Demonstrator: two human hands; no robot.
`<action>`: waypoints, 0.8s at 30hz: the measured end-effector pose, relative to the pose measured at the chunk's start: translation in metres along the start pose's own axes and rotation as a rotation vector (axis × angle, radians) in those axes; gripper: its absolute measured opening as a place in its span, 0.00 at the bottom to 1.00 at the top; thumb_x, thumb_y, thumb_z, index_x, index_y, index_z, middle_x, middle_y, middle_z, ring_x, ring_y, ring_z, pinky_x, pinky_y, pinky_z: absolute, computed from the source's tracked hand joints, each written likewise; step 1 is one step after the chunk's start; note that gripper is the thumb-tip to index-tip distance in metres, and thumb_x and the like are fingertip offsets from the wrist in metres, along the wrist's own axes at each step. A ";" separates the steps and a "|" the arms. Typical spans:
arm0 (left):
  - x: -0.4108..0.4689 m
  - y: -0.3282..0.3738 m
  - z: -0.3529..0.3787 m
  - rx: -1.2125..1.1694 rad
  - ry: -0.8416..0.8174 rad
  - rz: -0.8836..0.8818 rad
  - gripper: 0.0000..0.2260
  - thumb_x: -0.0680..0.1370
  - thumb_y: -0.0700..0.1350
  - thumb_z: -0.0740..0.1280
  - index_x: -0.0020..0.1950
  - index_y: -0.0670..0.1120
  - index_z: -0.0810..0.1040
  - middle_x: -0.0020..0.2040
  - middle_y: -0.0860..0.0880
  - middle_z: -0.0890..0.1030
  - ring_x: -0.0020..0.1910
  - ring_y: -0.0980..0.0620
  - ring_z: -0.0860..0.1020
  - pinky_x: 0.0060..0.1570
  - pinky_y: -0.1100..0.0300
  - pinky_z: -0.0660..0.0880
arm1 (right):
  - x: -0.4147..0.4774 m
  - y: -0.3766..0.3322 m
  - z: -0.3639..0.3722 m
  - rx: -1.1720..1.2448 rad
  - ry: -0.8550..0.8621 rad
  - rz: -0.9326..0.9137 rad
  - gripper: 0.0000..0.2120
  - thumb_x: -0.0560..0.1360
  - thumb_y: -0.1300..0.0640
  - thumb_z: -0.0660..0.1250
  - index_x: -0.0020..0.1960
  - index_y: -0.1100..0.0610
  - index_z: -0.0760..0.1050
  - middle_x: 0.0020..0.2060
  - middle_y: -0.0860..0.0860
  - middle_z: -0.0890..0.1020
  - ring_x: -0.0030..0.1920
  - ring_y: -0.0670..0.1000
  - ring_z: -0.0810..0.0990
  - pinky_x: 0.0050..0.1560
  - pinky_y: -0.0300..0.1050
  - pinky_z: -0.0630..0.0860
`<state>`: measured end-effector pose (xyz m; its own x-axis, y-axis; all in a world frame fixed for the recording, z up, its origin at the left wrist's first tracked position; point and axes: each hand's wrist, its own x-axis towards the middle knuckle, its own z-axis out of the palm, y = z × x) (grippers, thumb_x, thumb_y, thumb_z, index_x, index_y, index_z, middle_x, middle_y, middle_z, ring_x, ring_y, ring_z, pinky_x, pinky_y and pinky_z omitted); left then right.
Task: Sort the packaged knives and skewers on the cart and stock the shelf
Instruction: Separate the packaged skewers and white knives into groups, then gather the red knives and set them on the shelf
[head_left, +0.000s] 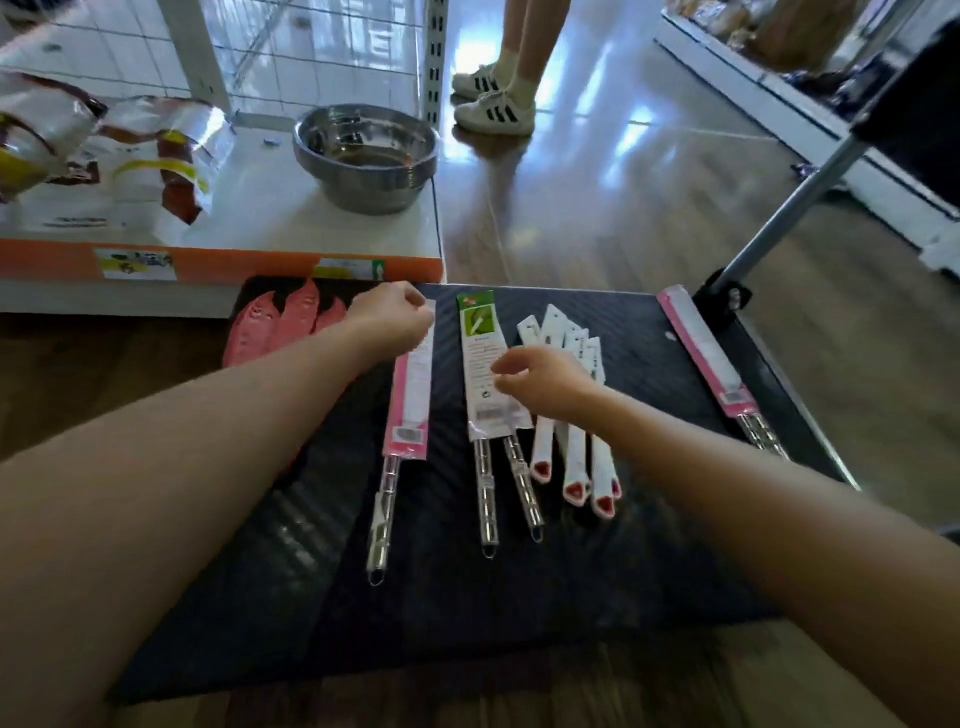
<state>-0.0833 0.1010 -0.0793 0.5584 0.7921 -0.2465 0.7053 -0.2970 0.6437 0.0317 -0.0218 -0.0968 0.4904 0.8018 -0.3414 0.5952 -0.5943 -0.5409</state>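
On the black cart deck (649, 561) lie several packaged items. My left hand (389, 317) is closed at the top end of a pink-carded knife (410, 405) with a steel handle. To its right lies a green-carded pack (485, 374) with two steel handles. My right hand (545, 379) hovers with curled fingers over that pack's right edge, holding nothing I can see. Under and beside it is a fan of white-sleeved knives (576, 457) with red-tipped ends. Another pink-carded knife (709, 358) lies alone at the cart's right edge. Pink packages (275, 327) sit at the far left corner.
A low white shelf (291, 218) with an orange front stands behind the cart, bearing a steel bowl (366, 156) and foil bags (150, 150). The cart's handle post (789, 208) rises at right. A person's legs and sneakers (496, 101) stand beyond on the glossy floor.
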 end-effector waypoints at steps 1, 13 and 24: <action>0.001 0.013 0.014 -0.005 -0.028 0.023 0.15 0.79 0.47 0.61 0.65 0.46 0.74 0.65 0.44 0.76 0.63 0.45 0.74 0.62 0.56 0.70 | -0.004 0.017 -0.011 -0.024 0.017 0.031 0.15 0.78 0.57 0.62 0.64 0.56 0.74 0.62 0.53 0.78 0.62 0.51 0.75 0.60 0.41 0.70; -0.007 0.124 0.146 -0.011 -0.205 0.265 0.16 0.79 0.45 0.61 0.67 0.45 0.73 0.64 0.46 0.77 0.60 0.47 0.77 0.57 0.56 0.74 | -0.029 0.161 -0.105 -0.196 0.339 0.284 0.14 0.75 0.60 0.63 0.59 0.57 0.79 0.60 0.57 0.79 0.62 0.57 0.75 0.60 0.43 0.69; -0.030 0.172 0.226 0.070 -0.422 0.341 0.16 0.79 0.46 0.61 0.66 0.46 0.73 0.64 0.47 0.77 0.64 0.49 0.74 0.59 0.64 0.68 | -0.044 0.230 -0.113 -0.277 0.110 0.483 0.14 0.77 0.59 0.58 0.57 0.64 0.76 0.58 0.61 0.79 0.59 0.60 0.76 0.44 0.42 0.67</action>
<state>0.1200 -0.0944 -0.1243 0.8773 0.3659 -0.3105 0.4725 -0.5457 0.6920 0.2192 -0.2004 -0.1191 0.8028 0.4329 -0.4101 0.4247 -0.8978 -0.1163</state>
